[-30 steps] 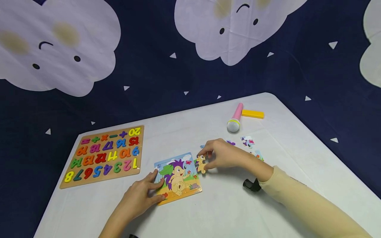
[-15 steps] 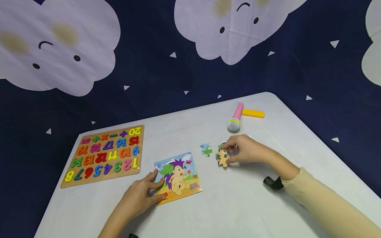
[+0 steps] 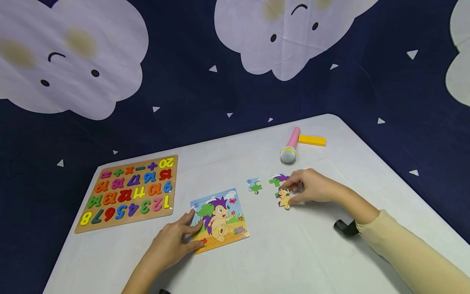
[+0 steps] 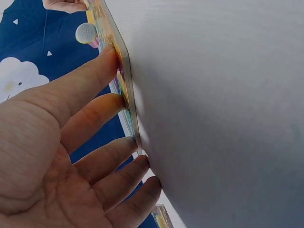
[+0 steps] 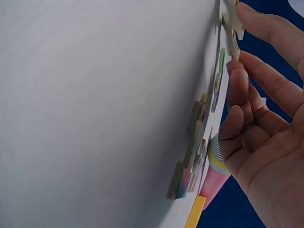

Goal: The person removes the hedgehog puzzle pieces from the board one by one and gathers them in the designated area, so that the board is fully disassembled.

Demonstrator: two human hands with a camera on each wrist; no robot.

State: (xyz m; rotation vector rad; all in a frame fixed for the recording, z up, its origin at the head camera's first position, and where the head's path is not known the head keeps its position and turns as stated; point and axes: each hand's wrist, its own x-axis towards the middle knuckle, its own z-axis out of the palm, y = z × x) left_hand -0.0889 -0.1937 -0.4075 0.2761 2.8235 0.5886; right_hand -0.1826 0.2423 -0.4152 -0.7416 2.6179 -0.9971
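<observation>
A square jigsaw board (image 3: pixel 222 224) with a hedgehog picture lies flat at the middle of the table. My left hand (image 3: pixel 170 243) rests on its left side with fingers extended; in the left wrist view the thumb and fingertips touch along the edge of the board (image 4: pixel 128 80). Between thumb and fingers, my right hand (image 3: pixel 313 187) pinches a jigsaw piece (image 3: pixel 284 199) with part of the hedgehog's face and body. Right behind it, overlapping in the head view, is a purple-and-green jigsaw piece (image 3: pixel 275 180). Another blue-and-green jigsaw piece (image 3: pixel 254 185) lies to the left of that.
A number board (image 3: pixel 128 192) with coloured digits is at the back left. Toward the back right are a pink toy microphone (image 3: pixel 291 145) and a yellow block (image 3: pixel 312 140). More jigsaw pieces (image 5: pixel 192 133), partly hidden by the right hand in the head view, show in the right wrist view.
My right hand has moved right with the jigsaw piece, from beside the hedgehog board to next to the purple-and-green piece. The left hand and board have stayed put.
</observation>
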